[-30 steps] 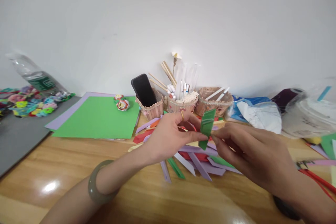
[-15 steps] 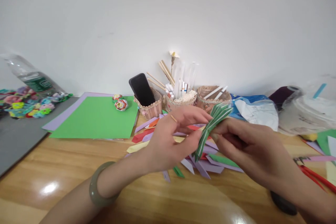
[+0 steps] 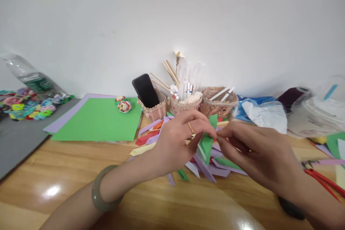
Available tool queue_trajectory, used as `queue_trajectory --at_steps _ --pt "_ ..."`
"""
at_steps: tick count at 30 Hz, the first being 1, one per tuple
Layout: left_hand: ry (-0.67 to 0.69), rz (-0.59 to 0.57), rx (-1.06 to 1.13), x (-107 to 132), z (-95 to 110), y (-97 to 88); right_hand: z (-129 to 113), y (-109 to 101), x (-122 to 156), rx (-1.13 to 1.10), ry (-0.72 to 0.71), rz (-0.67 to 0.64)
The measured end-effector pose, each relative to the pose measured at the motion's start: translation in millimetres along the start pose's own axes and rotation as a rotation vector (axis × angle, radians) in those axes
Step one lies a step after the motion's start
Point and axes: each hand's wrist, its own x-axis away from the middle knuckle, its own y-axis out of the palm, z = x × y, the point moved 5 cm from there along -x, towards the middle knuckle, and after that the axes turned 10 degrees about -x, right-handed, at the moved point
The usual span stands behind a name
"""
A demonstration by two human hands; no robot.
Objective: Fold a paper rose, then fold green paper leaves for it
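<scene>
Between my two hands is a bundle of folded green paper strips (image 3: 207,148), held above the table and tilted upright. My left hand (image 3: 180,140), with a ring and a jade-coloured bangle (image 3: 104,188) on the wrist, grips the bundle from the left with bent fingers. On the other side, my right hand (image 3: 256,154) pinches at the bundle's right edge with thumb and forefinger; its other fingers are curled. Under the hands lies a loose heap of folded paper strips (image 3: 208,172) in purple, red, yellow and green.
Green paper sheets (image 3: 97,120) with small paper roses (image 3: 124,106) lie at left. Behind stand baskets holding a phone (image 3: 145,90), sticks and pens. Right are red-handled pliers (image 3: 323,181) and a plastic cup (image 3: 315,115). A bottle (image 3: 35,79) leans at far left.
The green paper bundle has turned so that a broad green face shows instead of its striped edges. My left fingers have shifted right and closed around it, nearer my right fingertips.
</scene>
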Motion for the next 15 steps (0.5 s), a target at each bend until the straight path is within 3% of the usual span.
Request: queue_trajectory --at_steps 2,5,9,11,13,15 --pt "0.055 0.048 -0.040 3 -1 -0.1 4 2 0 -0.159 0.127 -0.063" --pt "-0.038 0.082 -0.028 7 -10 -0.1 11 7 1 -0.371 0.291 -0.150" --pt "-0.092 0.034 0.307 6 -15 0.3 15 6 0 -0.356 0.304 -0.101" --pt "-0.265 0.062 0.472 4 -23 -0.5 12 3 0 -0.218 0.200 -0.034" --pt "-0.559 0.103 0.560 6 -36 1.3 7 1 2 -0.025 0.046 0.011" --pt "-0.802 0.063 0.553 11 -44 5.9 1 3 5 0.178 -0.121 0.017"
